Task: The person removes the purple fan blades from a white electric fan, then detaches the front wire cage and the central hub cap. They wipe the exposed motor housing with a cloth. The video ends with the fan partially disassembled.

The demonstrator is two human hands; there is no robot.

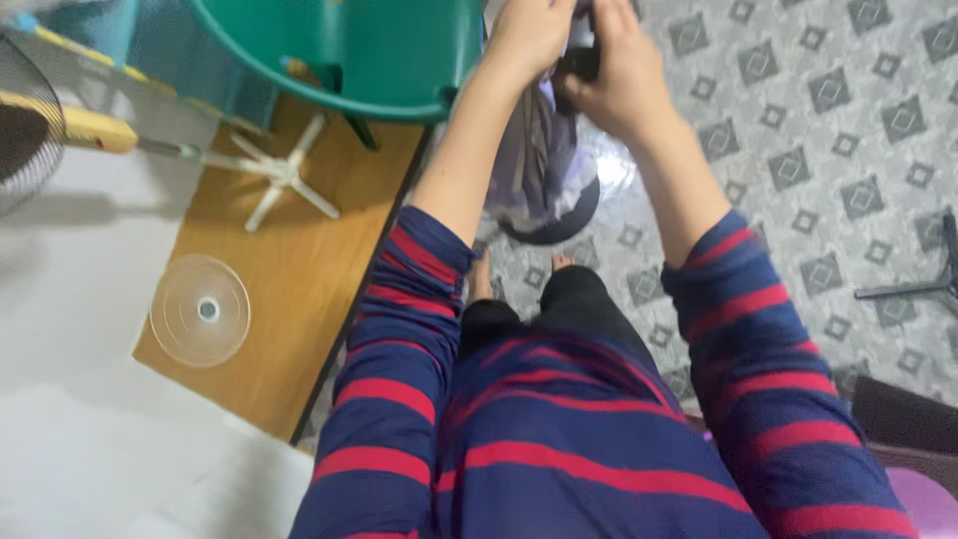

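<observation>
Both my arms, in navy sleeves with red stripes, reach forward at the top of the head view. My left hand point(529, 35) and my right hand point(619, 75) are closed together on a dark object point(584, 60) wrapped in a grey plastic bag point(534, 160). The bag hangs down from my hands toward a round black base point(569, 225) on the patterned tile floor. The top of the dark object is cut off by the frame's edge. My bare feet point(484, 279) show below the bag.
A green plastic tub point(359, 60) sits upper left. A wooden board point(299, 260) holds a white cross-shaped fan stand point(284, 175) and a round clear fan grille point(200, 311). A fan guard point(25, 125) is at far left. A black stand leg point(908, 289) lies right.
</observation>
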